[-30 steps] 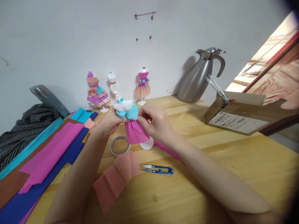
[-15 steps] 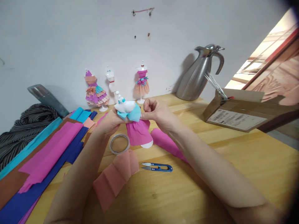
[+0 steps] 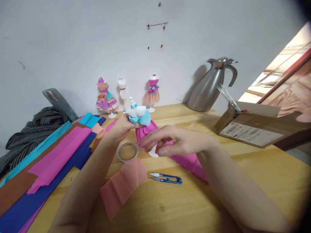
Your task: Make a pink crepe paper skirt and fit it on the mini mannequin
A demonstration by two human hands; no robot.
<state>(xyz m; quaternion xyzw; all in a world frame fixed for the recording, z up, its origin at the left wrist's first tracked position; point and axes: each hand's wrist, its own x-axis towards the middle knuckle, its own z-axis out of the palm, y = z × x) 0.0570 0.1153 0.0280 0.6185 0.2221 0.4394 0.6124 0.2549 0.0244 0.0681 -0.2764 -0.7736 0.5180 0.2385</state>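
Note:
My left hand (image 3: 123, 127) is closed around the middle of a small white dress form (image 3: 138, 111), which tilts to the left. Blue crepe paper (image 3: 145, 119) wraps its bust, and a magenta paper skirt (image 3: 145, 131) hangs below. My right hand (image 3: 172, 140), fingers stretched out and slightly apart, hovers in front of the skirt and the form's white base (image 3: 153, 152); it holds nothing. A roll of tape (image 3: 119, 155) lies below my left wrist. Nearby are a folded salmon crepe paper (image 3: 123, 186) and blue thread snips (image 3: 167, 178). Magenta paper (image 3: 190, 165) passes under my right forearm.
Three dress forms, including a layered one (image 3: 107, 100), stand along the wall. Strips of coloured crepe paper (image 3: 60, 155) and a striped cloth (image 3: 46, 124) cover the left side. At the right are a steel jug (image 3: 207, 89) and an open cardboard box (image 3: 252, 129).
My right hand has let go of the blue paper at the bust and moved down in front of the skirt, its fingers opening. The left hand keeps its hold. The view has shifted slightly.

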